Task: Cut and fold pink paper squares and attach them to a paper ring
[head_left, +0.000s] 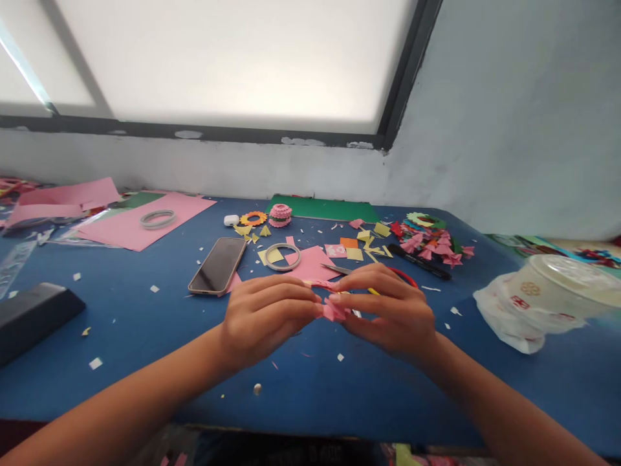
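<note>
Between my two hands, above the blue table, is a small pink folded-paper piece [334, 310]. My left hand [269, 310] pinches its left side, fingertips close to those of the other hand. My right hand [388, 304] grips the right side, its fingers bent over the paper. Much of the piece is hidden behind my fingers. Just beyond my hands lie scissors [336, 268], partly covered by my right hand, and a sheet of pink paper [313, 262]. A roll of tape [283, 257] rests at that sheet's left edge.
A phone [218, 265] lies left of my hands, a dark block [36, 320] farther left. Behind stand stacked pink paper rings [280, 215]. To the right are a black marker [420, 261], a pile of paper flowers [434, 243] and a bagged cup [543, 291]. Paper scraps are scattered around.
</note>
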The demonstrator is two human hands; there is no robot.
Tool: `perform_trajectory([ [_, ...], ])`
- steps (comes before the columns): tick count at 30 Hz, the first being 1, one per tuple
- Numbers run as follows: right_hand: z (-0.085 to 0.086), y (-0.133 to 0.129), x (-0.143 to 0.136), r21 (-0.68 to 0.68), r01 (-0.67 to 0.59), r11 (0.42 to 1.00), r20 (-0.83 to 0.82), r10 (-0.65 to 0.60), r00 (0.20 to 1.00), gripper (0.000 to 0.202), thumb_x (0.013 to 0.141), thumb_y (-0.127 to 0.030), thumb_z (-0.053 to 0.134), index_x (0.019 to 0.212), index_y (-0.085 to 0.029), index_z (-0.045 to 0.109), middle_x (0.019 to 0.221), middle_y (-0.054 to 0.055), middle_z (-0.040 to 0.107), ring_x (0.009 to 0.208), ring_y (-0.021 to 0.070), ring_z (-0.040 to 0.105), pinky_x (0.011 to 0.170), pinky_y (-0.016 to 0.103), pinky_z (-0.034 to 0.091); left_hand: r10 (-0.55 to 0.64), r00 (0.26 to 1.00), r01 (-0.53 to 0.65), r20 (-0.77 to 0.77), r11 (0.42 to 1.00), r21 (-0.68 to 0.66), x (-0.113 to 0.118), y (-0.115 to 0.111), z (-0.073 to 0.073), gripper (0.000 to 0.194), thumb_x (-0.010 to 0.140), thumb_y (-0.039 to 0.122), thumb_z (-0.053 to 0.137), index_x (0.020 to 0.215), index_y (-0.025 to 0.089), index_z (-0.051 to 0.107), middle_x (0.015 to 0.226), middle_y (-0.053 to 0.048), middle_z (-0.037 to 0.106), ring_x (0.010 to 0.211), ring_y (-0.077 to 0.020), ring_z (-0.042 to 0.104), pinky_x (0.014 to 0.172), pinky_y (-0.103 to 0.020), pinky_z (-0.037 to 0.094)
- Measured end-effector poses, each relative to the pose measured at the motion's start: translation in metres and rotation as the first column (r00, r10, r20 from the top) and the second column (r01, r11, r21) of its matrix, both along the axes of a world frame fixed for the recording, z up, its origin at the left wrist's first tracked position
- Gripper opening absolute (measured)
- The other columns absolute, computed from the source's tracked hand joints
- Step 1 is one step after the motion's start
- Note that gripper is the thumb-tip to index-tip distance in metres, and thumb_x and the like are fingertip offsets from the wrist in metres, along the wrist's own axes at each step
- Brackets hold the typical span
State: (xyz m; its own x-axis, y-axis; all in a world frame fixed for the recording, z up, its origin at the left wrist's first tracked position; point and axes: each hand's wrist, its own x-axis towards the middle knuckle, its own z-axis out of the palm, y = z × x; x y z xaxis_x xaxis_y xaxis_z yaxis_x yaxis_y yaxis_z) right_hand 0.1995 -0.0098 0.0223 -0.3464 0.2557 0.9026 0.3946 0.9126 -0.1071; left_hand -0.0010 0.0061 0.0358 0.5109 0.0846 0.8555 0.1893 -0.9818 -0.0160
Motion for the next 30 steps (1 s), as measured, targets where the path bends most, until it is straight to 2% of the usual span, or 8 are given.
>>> perform_trajectory([
  [3, 0.0, -0.002, 0.0, 0.11, 0.043, 0.993, 0.015, -0.045, 0.999, 0.02, 0.073, -0.013, 0.069, 0.09, -0.021, 0.065, 0.085, 0.003, 0.069, 0.076, 0.0133, 0.062, 0.067, 0.029, 0.052, 0.002, 1.0, -0.003, 0.001, 0.999, 0.038, -0.001, -0.001, 0.001, 0.001, 0.081, 0.014, 0.063, 0.08, 0.014, 0.064, 0.074, -0.003, 0.072, 0.074, -0.0134, 0.068, 0.075, -0.028, 0.058],
  [7, -0.002, -0.004, -0.001, 0.21, 0.085, 0.974, 0.065, -0.101, 0.993, 0.012, 0.073, -0.015, 0.069, 0.082, -0.022, 0.067, 0.083, 0.001, 0.071, 0.076, 0.0131, 0.062, 0.068, 0.029, 0.051, 0.017, 1.0, -0.016, -0.008, 0.995, 0.094, -0.002, -0.004, 0.001, 0.004, 0.081, 0.016, 0.064, 0.077, 0.015, 0.064, 0.073, 0.0, 0.072, 0.074, -0.0123, 0.068, 0.078, -0.028, 0.056],
  [12, 0.006, -0.012, 0.002, 0.327, 0.077, 0.942, 0.18, -0.142, 0.973, 0.01, 0.076, -0.017, 0.067, 0.084, -0.023, 0.068, 0.079, -0.004, 0.073, 0.072, 0.0098, 0.063, 0.069, 0.025, 0.049, 0.041, 0.998, -0.034, -0.056, 0.993, 0.114, -0.004, -0.009, 0.004, 0.006, 0.082, 0.018, 0.063, 0.076, 0.017, 0.064, 0.073, 0.002, 0.073, 0.075, -0.0104, 0.068, 0.085, -0.028, 0.052],
  [18, 0.013, -0.022, 0.007, 0.301, 0.029, 0.953, 0.33, -0.133, 0.935, 0.008, 0.084, -0.018, 0.06, 0.085, -0.018, 0.068, 0.078, -0.005, 0.073, 0.072, 0.0066, 0.064, 0.067, 0.021, 0.05, -0.027, 0.995, 0.042, -0.1, 0.988, 0.151, -0.005, -0.006, 0.002, 0.005, 0.081, 0.014, 0.064, 0.077, 0.016, 0.063, 0.077, 0.002, 0.073, 0.076, -0.0104, 0.068, 0.089, -0.029, 0.049],
  [25, 0.012, -0.026, 0.008, 0.314, 0.031, 0.949, 0.315, -0.135, 0.939, 0.007, 0.082, -0.014, 0.062, 0.079, -0.017, 0.067, 0.077, -0.004, 0.073, 0.073, 0.0068, 0.064, 0.069, 0.021, 0.049, -0.041, 0.991, 0.059, -0.129, 0.989, 0.134, -0.007, -0.007, 0.001, 0.004, 0.083, 0.014, 0.062, 0.079, 0.015, 0.064, 0.079, 0.001, 0.074, 0.077, -0.0107, 0.068, 0.09, -0.03, 0.049],
  [30, 0.013, -0.028, 0.007, 0.257, 0.005, 0.966, 0.307, -0.086, 0.948, 0.014, 0.085, -0.012, 0.056, 0.075, -0.016, 0.065, 0.078, -0.001, 0.074, 0.076, 0.0078, 0.064, 0.07, 0.023, 0.05, -0.031, 0.991, 0.048, -0.127, 0.989, 0.138, -0.007, -0.009, 0.004, 0.009, 0.086, 0.015, 0.058, 0.079, 0.015, 0.063, 0.078, 0.001, 0.074, 0.077, -0.0095, 0.068, 0.09, -0.029, 0.049],
])
